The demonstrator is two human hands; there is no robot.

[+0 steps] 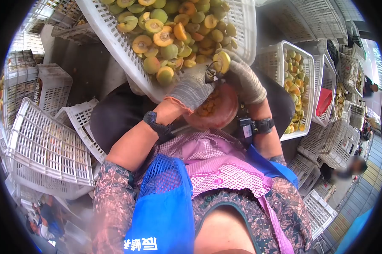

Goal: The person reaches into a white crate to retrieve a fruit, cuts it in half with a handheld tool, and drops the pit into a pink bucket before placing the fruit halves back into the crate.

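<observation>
Near the lower edge of a white crate [114, 55] full of halved yellow-green apricots [169, 51], both gloved hands come close together. My right hand [248, 80], in a pale glove, pinches a cut apricot half [221, 62]. My left hand [191, 89], in a grey glove with an orange cuff, is closed. At its fingertips sits a small dark thing [210, 74], close to the apricot half; I cannot make out what it is. Directly below the hands, a reddish bowl [224, 112] holds small orange-brown pieces, partly hidden by my left hand.
On the right stands another white crate [310, 80] of cut fruit, then one with a red scoop-like object [324, 101]. Stacked white crates [51, 146] line the left side. More crates [337, 144] and blurred people [356, 167] are at the far right.
</observation>
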